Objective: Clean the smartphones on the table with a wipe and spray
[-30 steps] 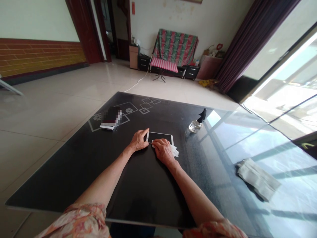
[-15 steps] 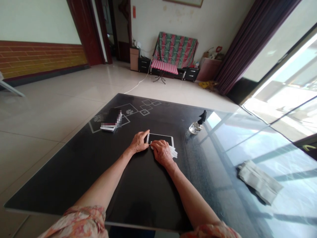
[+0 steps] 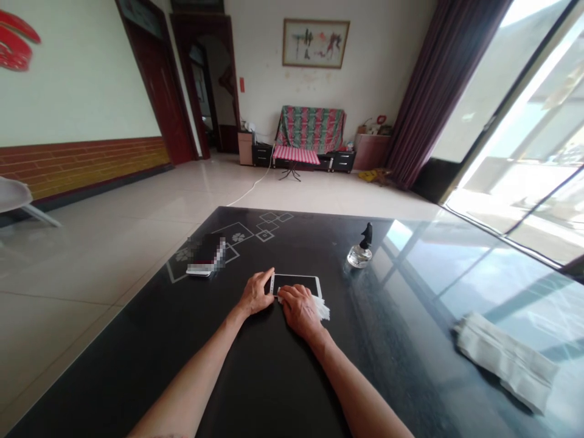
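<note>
A white-framed smartphone [image 3: 292, 280] with a dark screen lies flat on the glossy black table [image 3: 132, 347]. Its left end is gripped between the thumb and fingers of my left hand [image 3: 255, 294]. My right hand [image 3: 300, 307] lies over the near part of the screen, pressing a crumpled white cloth or tissue [image 3: 323, 309] onto it. Some of that cloth sticks out to the right of the hand; the rest is hidden under the palm and fingers.
A clear spray bottle [image 3: 360, 256] with a black nozzle stands to the right beyond the phone. A folded grey cloth [image 3: 506, 359] lies at the far right. Stacked objects, partly pixelated, rest at the left, a white phone-like slab [image 3: 199, 272] lowest.
The view has tilted upward, so the table and hands sit lower in the picture. Both hands stay at the phone, the right one with the white cloth in nearly the same spot.
</note>
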The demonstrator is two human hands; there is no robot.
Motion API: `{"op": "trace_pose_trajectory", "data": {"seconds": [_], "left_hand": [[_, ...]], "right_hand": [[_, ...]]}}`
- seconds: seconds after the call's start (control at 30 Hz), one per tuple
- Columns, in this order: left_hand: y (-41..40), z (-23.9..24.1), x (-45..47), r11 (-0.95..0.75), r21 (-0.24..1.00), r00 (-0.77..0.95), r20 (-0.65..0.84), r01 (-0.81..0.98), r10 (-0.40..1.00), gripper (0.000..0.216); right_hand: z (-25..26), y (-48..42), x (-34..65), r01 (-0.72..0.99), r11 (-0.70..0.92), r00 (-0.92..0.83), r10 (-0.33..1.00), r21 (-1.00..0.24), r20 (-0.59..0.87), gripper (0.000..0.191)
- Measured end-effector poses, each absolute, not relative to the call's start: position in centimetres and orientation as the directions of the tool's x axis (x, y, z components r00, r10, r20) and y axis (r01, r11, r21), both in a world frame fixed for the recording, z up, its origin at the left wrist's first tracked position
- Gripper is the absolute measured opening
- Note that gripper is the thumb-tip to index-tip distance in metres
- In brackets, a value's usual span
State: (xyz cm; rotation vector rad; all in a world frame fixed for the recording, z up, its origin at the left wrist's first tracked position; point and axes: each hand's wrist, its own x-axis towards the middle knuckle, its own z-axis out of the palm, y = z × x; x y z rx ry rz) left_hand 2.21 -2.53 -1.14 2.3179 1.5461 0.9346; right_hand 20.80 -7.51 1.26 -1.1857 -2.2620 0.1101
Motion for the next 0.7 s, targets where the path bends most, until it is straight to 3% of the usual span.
{"op": "trace_pose_trajectory", "data": {"seconds": [0.27,0.53,0.7], "left_hand": [[-2.14,-1.83,1.88,-0.442,0.494,0.25,0.407,0.749,0.879,0.074],[-2.13,-1.83,1.77,-0.451,0.495,0.263,0.403,0.743,0.877,0.076],[-2.2,-1.79,1.79,-0.455,0.498,0.272,0.397,0.738,0.876,0.077]], "right_hand": [[1.33,-7.45,20.55,0.672,0.655,-0.48,0.74,-0.345,0.47,0.027],[0.88,-7.46,21.01,0.806,0.469,-0.272,0.835,-0.36,0.478,0.016],[1.29,-7.58,20.51,0.763,0.544,-0.365,0.807,-0.348,0.464,0.019]]}}
